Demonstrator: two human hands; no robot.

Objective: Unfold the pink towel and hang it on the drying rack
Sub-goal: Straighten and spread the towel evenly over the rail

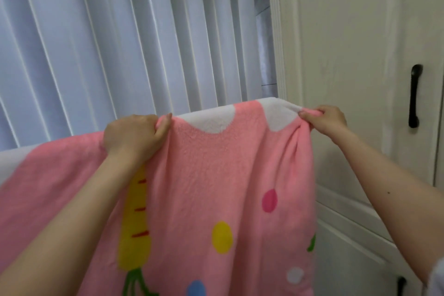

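The pink towel [206, 175], printed with a yellow carrot, coloured dots and a white scalloped top border, is held up spread out in front of me. My left hand [134, 137] pinches its top edge near the middle. At the top right corner my right hand [324, 119] grips the bunched fabric. More of the towel trails off to the lower left. The drying rack is not in view; the towel hides whatever lies below and behind it.
White vertical blinds [120, 43] fill the background on the left. A cream cabinet door [348, 55] with a black handle [415, 96] stands at the right, close to my right hand. A second black handle [400, 286] shows at the bottom right.
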